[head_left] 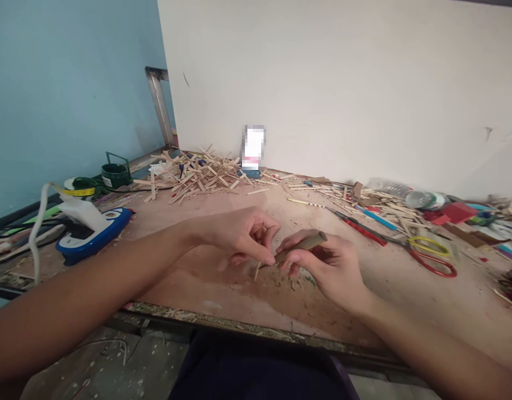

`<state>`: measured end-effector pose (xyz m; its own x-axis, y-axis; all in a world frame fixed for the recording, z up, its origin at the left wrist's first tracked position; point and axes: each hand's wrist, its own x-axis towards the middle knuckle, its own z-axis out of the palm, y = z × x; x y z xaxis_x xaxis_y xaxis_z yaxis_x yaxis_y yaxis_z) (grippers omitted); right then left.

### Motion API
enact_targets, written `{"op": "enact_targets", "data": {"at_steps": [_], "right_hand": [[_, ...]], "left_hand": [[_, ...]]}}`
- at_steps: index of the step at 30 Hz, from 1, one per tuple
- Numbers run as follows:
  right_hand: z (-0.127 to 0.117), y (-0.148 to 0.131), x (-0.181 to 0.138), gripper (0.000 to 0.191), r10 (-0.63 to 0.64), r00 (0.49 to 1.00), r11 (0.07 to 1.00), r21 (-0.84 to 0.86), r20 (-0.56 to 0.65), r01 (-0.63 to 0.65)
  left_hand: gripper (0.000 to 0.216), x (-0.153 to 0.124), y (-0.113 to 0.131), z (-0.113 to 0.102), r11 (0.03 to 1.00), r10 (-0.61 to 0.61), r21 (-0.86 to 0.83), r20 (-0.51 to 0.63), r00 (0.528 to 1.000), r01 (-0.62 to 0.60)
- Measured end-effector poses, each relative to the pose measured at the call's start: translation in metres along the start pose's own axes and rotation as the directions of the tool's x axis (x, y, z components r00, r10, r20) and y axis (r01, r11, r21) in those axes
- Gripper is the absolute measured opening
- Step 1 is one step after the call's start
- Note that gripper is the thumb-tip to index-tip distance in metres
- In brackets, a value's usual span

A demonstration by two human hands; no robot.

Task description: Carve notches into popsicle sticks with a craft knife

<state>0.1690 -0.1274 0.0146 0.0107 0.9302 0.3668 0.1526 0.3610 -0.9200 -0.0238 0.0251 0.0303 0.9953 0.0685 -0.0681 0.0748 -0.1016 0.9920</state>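
Left hand (243, 236): fingers curled, thumb and forefinger pinching a thin wooden stick (258, 270). The stick is pale, flat and narrow, its long axis steep, lower end slanting down towards the person and just above the surface (222, 289).

Right hand (328, 266): fingers wrapped and pressed around a brown rod (306, 244). The rod is round, smooth and dull; its long axis runs from the left hand's fingertips up and away to the right, free end pointing to the far right. Its near end meets the stick at the pinch.

Surface: worn reddish board, dusty, with dark specks below both hands.

Beyond the left hand: loose heap of pale wooden sticks (197, 175), crossed at all angles. To its left: blue and white glue gun (91, 225), glossy plastic.

Right of the right hand: scissors (422, 253) with red and yellow loop handles, lying flat; beyond them a clear plastic bottle (409, 195) on its side.
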Motion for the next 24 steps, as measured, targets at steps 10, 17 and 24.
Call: {"op": "enact_targets", "data": {"at_steps": [10, 17, 24], "right_hand": [[-0.007, -0.005, -0.001, 0.035, -0.102, 0.985, 0.981, -0.147, 0.142, 0.123], [-0.014, 0.003, 0.0, 0.047, -0.093, 0.993, 0.971, -0.213, 0.066, 0.105], [-0.012, 0.002, 0.003, 0.053, -0.069, 0.998, 0.975, -0.211, -0.016, 0.064]], "left_hand": [[0.043, 0.002, -0.001, -0.001, 0.999, -0.036, 0.007, -0.006, 0.999, 0.036], [0.045, 0.006, -0.005, 0.008, 0.989, -0.12, 0.088, 0.034, 0.992, 0.116], [0.027, -0.004, 0.016, 0.007, 0.966, 0.016, 0.252, -0.254, 0.967, 0.05]]}}
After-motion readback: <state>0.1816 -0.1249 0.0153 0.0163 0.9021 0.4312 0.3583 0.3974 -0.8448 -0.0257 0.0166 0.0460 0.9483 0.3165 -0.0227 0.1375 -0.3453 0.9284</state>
